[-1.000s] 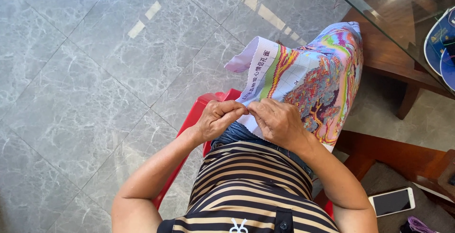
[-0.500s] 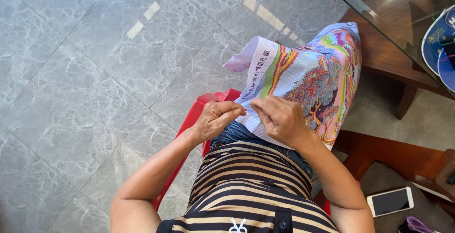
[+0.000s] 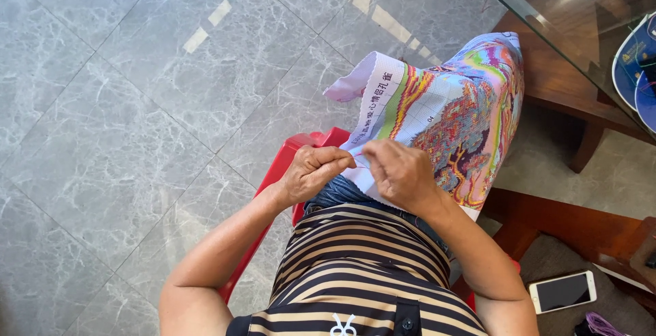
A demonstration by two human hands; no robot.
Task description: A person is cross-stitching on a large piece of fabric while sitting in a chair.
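The floor [image 3: 137, 104] is of grey marble tiles and shines with light from above. At the right stands a wooden worktop [image 3: 547, 70] with a glass top, and a white phone [image 3: 562, 291] lies on a low seat near the person's right elbow.

In the head view, the person sits on a red stool [image 3: 287, 165] and wears a striped shirt [image 3: 362, 261]. A cross-stitch cloth [image 3: 458, 110] lies over the lap and knees, with many colours and a white border. It hangs forward, away from the body.

The left hand [image 3: 311, 172] is clenched, its fingertips pinching at the near edge of the cloth; I think it grips a thin thread or needle, but this is too small to tell. The right hand [image 3: 400, 172] is curled, palm down, and holds the cloth just beside the left hand.

Compared with a second ago, both hands are almost in the same place on the cloth edge. The left fingers closed a little tighter and came nearer to the right hand. To my judgement, the stitching goes on at this same spot, with small movements only.
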